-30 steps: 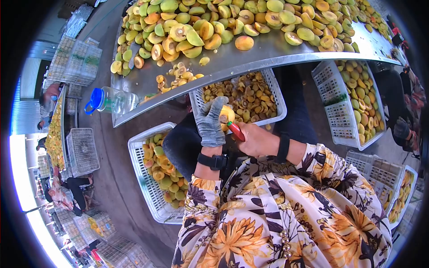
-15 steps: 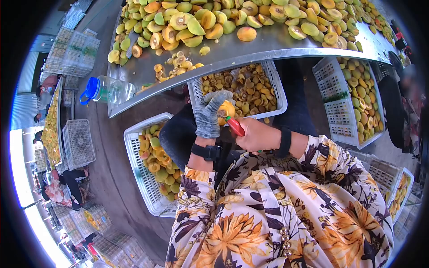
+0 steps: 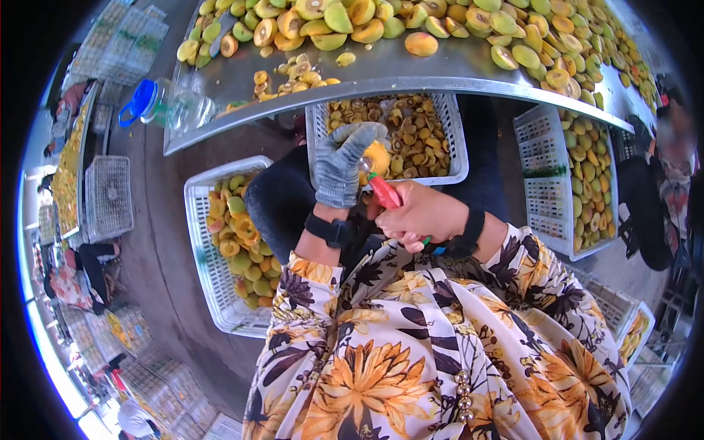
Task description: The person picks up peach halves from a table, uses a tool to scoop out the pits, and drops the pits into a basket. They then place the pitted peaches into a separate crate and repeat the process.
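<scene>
My left hand (image 3: 339,170), in a grey knit glove, is closed around a yellow-orange peach half (image 3: 377,156) with its cut side toward my right hand. My right hand (image 3: 427,211) is bare and wrapped round a red-handled tool (image 3: 384,192) with a green collar. The tool's tip meets the fruit, and its working end is mostly hidden. Both hands are over my lap, at the near side of a white crate (image 3: 459,150) filled with brown-yellow pits and scraps. Several halved peaches (image 3: 367,31) are heaped on the metal table (image 3: 440,64) beyond.
A crate of fruit halves (image 3: 196,227) stands left of my knee, another crate (image 3: 544,176) to the right. On the table's left corner lies a bottle with a blue cap (image 3: 180,106), near a small heap of pits (image 3: 293,77). Another person (image 3: 77,282) sits far left.
The view has shifted, so the table and crates appear higher or further left. Both hands keep their grip; the tool stays at the peach half, its handle turned slightly.
</scene>
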### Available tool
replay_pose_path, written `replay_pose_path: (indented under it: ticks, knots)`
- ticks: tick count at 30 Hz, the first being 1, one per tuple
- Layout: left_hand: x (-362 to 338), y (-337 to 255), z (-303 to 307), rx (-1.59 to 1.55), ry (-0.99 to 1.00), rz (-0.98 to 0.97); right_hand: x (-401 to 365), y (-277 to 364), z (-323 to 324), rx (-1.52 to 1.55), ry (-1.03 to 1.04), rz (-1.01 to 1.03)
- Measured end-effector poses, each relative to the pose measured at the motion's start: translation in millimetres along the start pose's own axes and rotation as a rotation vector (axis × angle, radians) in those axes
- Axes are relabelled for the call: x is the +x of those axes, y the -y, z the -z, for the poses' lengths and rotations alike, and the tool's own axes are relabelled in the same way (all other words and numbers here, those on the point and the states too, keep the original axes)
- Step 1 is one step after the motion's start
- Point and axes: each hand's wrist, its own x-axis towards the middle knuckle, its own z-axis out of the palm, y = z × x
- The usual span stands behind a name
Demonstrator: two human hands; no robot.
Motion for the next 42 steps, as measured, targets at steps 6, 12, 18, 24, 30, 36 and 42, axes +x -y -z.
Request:
replay_pose_path:
  ticks: [6, 12, 18, 24, 30, 36, 42]
  knots:
    - [-3, 1, 5, -0.456, 0.187, 0.307, 4, -9, 5, 0.217, 0.236, -0.054]
    - [2, -9, 2, -0.484, 0.134, 0.433, 12, -11, 5, 0.168, 0.188, 0.062]
    - [17, -11, 17, -0.459, -0.309, 0.216, 3, 3, 24, 0.271, 0.05, 0.256]
    - [-32, -50, 84, 0.497, -0.345, -0.485, 15, -17, 61, -1.136, -0.631, 0.562]
    - [-100, -58, 223, 0.627, -0.829, -0.015, 7, 69, 79, -1.328, -1.043, 0.906]
    - [-174, -1, 315, 1.589, -0.798, 0.248, 67, 138, 178, -1.573, -1.089, 0.675]
    - [-195, -29, 274, 1.203, -1.043, 0.535, 90, 150, 221, -1.684, -0.938, 0.568]
